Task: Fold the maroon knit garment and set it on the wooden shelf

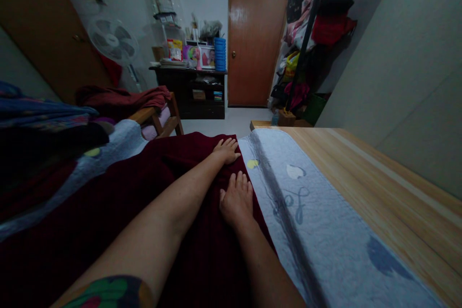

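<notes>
A: Where to find the maroon cloth (205, 262)?

B: Spread over the pale quilted mat (317, 231), covering the middle and reaching far left. At the right, cut off in a slanting edge just left of the mat's dark stripe (277, 197).

A: And the hands?

B: Both palm down on the cloth, near that edge. Left hand (226, 150) toward the mat's far end, open, with fingers somewhat fanned. Right hand (238, 202) nearer, just left of the mat's bare strip, also open, but with fingers closer together. Nothing visibly gripped. Impossible to tell how hard pressed.

A: Which step in hand, then?

B: Smoothing the cloth flat along the edge, judging by the flat palms. Probably only partway, given the low creases left of the left hand, above the mat's middle. Too dark farther left to judge.

A: What to ask of the next move?

B: Flat palms rather than pinching, most likely. Anchor the edge beside the mat's bare strip with one, sweep the creases leftward with the other. Go lightly, to avoid dragging the mat over the wooden platform (378, 173) on the right. Watch the blue patterned garment (43, 110), heaped with others at the mat's left side: possibly weighing the cloth down.
</notes>
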### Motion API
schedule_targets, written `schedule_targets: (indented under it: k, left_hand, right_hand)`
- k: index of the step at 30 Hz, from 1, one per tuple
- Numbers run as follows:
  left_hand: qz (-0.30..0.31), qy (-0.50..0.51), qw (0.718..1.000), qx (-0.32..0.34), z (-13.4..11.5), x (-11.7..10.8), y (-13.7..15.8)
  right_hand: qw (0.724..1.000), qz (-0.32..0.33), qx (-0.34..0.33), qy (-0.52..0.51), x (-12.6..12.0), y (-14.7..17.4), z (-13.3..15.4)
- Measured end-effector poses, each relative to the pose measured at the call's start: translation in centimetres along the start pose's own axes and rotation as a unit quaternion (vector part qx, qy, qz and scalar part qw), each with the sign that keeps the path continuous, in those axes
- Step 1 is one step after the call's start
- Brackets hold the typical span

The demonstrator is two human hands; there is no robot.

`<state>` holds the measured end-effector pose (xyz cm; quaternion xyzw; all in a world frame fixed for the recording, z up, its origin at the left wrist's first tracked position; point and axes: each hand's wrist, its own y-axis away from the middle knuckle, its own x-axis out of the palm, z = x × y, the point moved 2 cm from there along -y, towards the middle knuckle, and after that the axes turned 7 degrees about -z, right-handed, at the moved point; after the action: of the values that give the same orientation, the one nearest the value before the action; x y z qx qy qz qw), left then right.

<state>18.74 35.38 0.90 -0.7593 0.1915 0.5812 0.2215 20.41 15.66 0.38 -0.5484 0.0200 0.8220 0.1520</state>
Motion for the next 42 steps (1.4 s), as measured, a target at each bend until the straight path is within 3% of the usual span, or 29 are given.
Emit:
schedule_targets:
  k: [14,22,33,38,42]
  left_hand:
    - [-0.016,-0.049,0.999,0.016,0.1,1.0,0.5]
    - [-0.002,-0.071,0.997,0.027,-0.5,0.4,1.0]
    - [0.138,-0.068,0.986,0.063,-2.6,-1.3,3.4]
    - [0.117,-0.061,0.988,0.082,-2.0,-0.7,5.0]
    - [0.06,-0.046,0.991,0.108,-1.6,-0.5,5.2]
  right_hand:
    - [1.0,0.01,0.023,0.015,-0.4,0.3,0.1]
    - [0.998,0.018,0.055,0.018,-0.5,0.6,0.4]
    - [0.998,0.034,0.056,0.016,-0.6,0.5,0.4]
    - [0.998,0.029,0.057,0.02,-0.5,0.5,0.3]
    - [0.998,0.028,0.057,0.024,-0.4,0.4,0.3]
